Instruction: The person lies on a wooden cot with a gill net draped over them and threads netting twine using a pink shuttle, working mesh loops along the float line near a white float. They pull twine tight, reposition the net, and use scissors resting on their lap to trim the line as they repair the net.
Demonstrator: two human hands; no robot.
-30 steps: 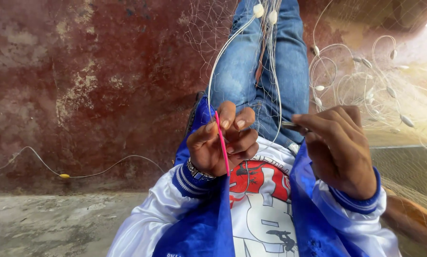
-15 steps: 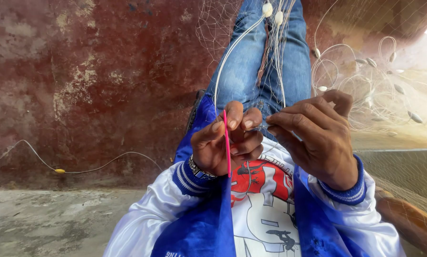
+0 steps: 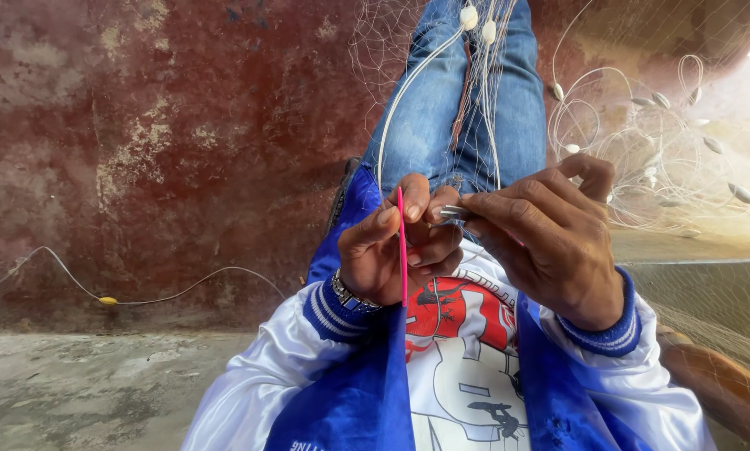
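Hands meet over the lap, fishing net work. Left hand (image 3: 396, 250) curled shut around a thin pink netting needle (image 3: 402, 246), pinched upright between thumb and forefinger so its tip points to 12 o'clock, probably to keep it ready and clear of the mesh. Right hand (image 3: 546, 238) sits at 3 o'clock of the left, fingertips pinched on a small grey metal piece (image 3: 454, 213) just beside the left fingers; what it is exactly, cannot tell. White net lines (image 3: 475, 100) run from the hands up toward 12 o'clock along the jeans (image 3: 442, 125), pulled taut, likely so knots stay easy to reach. Loose net with floats (image 3: 642, 150) piled at 2 o'clock. Cord with a yellow float (image 3: 108, 300) lies at 9 o'clock by the red wall (image 3: 183, 125).
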